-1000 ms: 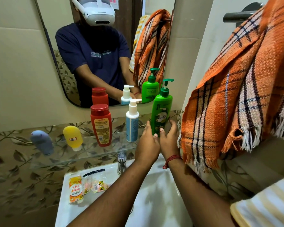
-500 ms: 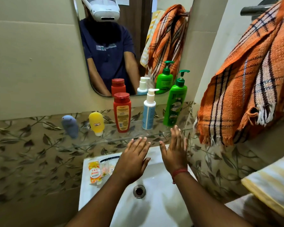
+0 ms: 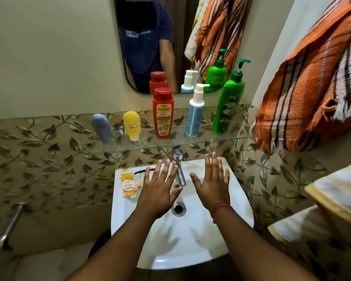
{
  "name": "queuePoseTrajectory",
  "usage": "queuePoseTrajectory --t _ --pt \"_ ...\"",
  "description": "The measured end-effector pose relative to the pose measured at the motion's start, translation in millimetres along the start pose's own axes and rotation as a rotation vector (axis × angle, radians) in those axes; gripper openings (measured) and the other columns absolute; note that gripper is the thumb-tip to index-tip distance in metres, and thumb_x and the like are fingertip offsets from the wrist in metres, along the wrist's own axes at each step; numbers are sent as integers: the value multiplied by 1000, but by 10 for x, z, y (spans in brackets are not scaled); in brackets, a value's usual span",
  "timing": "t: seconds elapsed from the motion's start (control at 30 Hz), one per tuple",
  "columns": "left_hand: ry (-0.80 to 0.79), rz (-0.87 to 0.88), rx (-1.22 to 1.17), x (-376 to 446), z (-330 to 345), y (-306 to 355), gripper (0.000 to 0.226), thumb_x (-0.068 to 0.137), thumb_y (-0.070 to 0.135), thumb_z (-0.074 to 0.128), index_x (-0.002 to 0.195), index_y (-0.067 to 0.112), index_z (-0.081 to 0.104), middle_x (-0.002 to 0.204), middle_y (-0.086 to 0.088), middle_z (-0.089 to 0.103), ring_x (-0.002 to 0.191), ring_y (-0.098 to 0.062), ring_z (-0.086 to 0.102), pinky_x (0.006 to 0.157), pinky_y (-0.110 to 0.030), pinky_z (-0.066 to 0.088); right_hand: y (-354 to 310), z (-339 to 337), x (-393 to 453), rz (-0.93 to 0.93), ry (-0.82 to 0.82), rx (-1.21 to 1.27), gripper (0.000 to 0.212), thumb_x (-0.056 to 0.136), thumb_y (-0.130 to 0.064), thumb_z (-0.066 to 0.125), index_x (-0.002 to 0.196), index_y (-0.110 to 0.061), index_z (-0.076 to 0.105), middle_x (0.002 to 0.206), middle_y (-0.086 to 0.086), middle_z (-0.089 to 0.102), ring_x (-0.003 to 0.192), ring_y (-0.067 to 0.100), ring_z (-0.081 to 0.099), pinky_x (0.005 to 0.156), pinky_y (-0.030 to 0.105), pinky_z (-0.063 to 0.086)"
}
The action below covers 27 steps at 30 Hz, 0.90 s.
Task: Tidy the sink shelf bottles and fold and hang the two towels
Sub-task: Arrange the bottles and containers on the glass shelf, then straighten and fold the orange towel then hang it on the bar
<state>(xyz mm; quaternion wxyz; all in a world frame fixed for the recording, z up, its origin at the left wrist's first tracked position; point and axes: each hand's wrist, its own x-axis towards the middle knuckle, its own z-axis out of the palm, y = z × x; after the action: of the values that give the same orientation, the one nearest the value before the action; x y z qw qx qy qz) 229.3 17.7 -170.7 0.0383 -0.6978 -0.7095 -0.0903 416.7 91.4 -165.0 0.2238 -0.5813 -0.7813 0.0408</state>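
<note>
Neither grip held anything: the left hand point(image 3: 159, 191) and the right hand point(image 3: 212, 184) hovered palm-down with fingers straight and spread above the white ceramic sink point(image 3: 190, 240), one on each side of the chrome tap point(image 3: 179, 169). A second before, both hands had been raised together at the base of the tall green pump bottle point(image 3: 228, 102); they had since dropped away from the clear glass shelf point(image 3: 150, 148) and parted. At twelve o'clock from the hands the shelf carried a row of upright containers, running from ten o'clock to one o'clock: a grey-blue squeeze tube point(image 3: 101, 127), a yellow squeeze tube point(image 3: 131, 124), a red flip-cap bottle point(image 3: 163, 113), a white-and-blue pump bottle point(image 3: 195, 112) and the green one. At two o'clock the orange plaid towel point(image 3: 306, 92) hung bunched, and at four o'clock lay the yellow-and-white striped towel point(image 3: 336, 191). Small sachets point(image 3: 128, 184) sat on the sink rim, just at nine o'clock from the left hand.
</note>
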Motion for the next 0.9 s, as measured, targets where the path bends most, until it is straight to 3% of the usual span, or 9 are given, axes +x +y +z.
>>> queuePoseTrajectory --t 0.13,0.43,0.73,0.9 --pt "-3 -103 -2 -27 11 193 72 100 67 17 160 31 1 168 1 -10 155 -25 -14 122 -57 -1 138 -116 -56 -12 -147 9 82 91 -74 20 158 -31 0 167 -5 -9 154 21 -8 122 53 0" --pt "-26 -183 -11 -117 -102 451 76 92 73 0 155 35 -17 164 0 -25 152 -28 -24 121 -58 -7 298 -305 -235 -5 -204 43 87 86 -79 14 157 -33 -5 167 -4 -12 153 22 -12 121 56 0" --pt "38 -89 -110 7 -363 503 88 83 78 -16 158 35 -10 165 0 -22 152 -26 -24 121 -55 -10 97 -677 -248 73 -92 60 82 91 -75 22 158 -31 2 167 -2 -9 154 24 -10 121 56 1" --pt "125 2 -172 149 -563 464 81 87 78 -10 158 37 -10 165 2 -26 151 -20 -28 123 -52 -10 -121 -1057 -285 63 11 99 83 88 -76 18 157 -35 -3 167 -6 -10 153 19 -12 123 53 3"
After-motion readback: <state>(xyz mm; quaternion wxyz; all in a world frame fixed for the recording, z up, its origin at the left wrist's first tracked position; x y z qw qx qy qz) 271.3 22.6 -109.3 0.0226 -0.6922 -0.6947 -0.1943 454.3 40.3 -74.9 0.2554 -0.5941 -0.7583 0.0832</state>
